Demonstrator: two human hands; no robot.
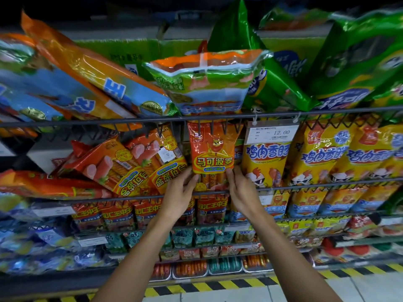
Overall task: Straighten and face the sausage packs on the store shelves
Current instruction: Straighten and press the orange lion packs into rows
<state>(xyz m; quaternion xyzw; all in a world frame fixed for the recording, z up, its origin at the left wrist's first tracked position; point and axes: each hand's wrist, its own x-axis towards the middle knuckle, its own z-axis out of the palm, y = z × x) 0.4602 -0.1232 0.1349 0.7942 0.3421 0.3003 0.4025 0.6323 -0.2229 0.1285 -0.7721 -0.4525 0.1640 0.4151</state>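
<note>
Far to the left of both hands, red packs (102, 164) are lying tumbled on the shelf, tilted and overlapping. Just beside the left hand (182, 190), two orange packs (165, 177) are leaning sideways with their labels turned. The left hand is reaching up with its fingers curled around the lower left edge of the upright pack (212, 153), gripping it. That pack is standing between the hands, label facing out, its top tucked under the wire rail (87, 123) above. The right hand (238, 189) is mirroring the left, its fingers and thumb pinching the lower right edge of the same pack. Just right of that hand, yellow packs (322, 155) are standing in a neat row, and a price tag (272, 132) is hanging above them.

The pack is looking light, its film glossy and likely slippery, soft at the crinkled top but stiffened lower down by the sausages inside. Holding both lower edges, where the sausages give firmness, seems the surest place to steer it square
</note>
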